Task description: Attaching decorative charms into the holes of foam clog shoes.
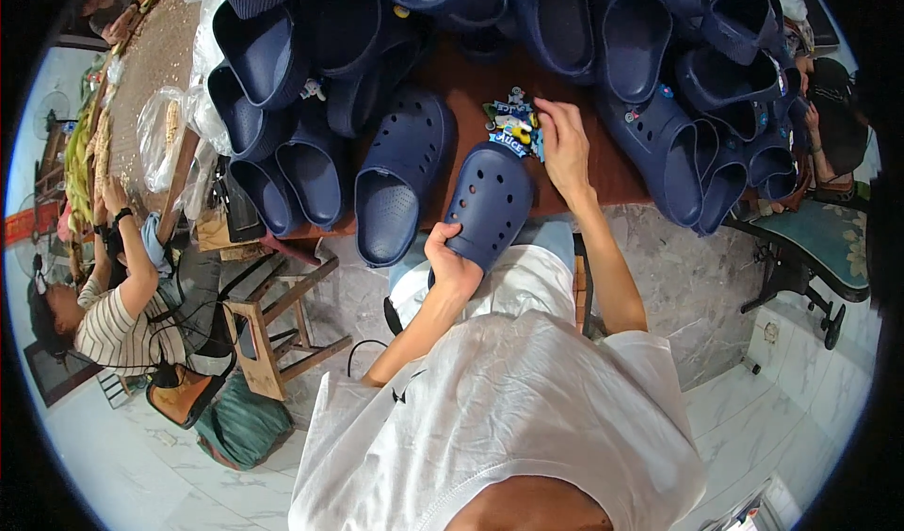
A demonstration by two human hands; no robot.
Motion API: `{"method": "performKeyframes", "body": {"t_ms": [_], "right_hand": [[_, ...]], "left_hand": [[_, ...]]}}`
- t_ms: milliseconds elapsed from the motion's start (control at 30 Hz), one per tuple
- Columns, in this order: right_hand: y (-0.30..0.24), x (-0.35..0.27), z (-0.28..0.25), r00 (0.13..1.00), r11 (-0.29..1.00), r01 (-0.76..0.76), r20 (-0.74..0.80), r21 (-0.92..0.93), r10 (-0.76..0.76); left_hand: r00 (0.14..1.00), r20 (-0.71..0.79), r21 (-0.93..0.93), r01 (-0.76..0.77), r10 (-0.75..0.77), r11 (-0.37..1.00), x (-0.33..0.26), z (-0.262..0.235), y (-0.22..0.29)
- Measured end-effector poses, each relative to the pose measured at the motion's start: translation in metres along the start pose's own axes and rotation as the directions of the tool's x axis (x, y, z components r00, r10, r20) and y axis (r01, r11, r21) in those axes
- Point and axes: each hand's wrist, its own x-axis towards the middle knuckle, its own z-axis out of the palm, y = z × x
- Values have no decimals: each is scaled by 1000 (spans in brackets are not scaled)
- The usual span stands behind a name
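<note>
**A perforated navy clog held in the left hand, beside a heap of coloured charms**

At far left, a person (132,314) in a striped shirt sits near a stool (254,343) of plain, straight-edged wood. Next come several clogs at left (259,56), moulded in smooth, matte navy material, their rounded foot openings showing dotted footbeds. A single clog (407,145) stands apart from the held one, its upper pierced with round holes and its opening toward the wearer.

The left hand (454,267) is closed around the near end of the held clog (494,197), thumb laid over the top; the other fingers are largely hidden. This clog lies at centre, over the wearer's lap at the near edge of the tabletop (607,178). Its bulging, perforated face is turned up to the camera. The long axis runs away from the body and leans slightly right, the broad rounded end pointing at the charms (513,115). Its foot opening does not show, so toe and heel cannot be told with certainty.

The charms are small, glossy, irregular pieces in yellow, blue and white, heaped on the reddish-brown surface. At their right edge is the right hand (565,150), its fingers extended and gently bent; whether they pinch a charm cannot be told. Farther right, more clogs (673,168) crowd together, some bearing charms.
</note>
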Motion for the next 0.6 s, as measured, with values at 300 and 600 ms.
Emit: {"method": "performKeyframes", "body": {"t_ms": [300,600], "right_hand": [[17,-38,14,984,983,-170,38,-63,173],[4,-30,7,978,976,-208,29,64,207]], "left_hand": [[998,-46,-21,-30,29,999,-4,2,8],[998,-51,-29,-37,36,999,-10,17,3]]}}
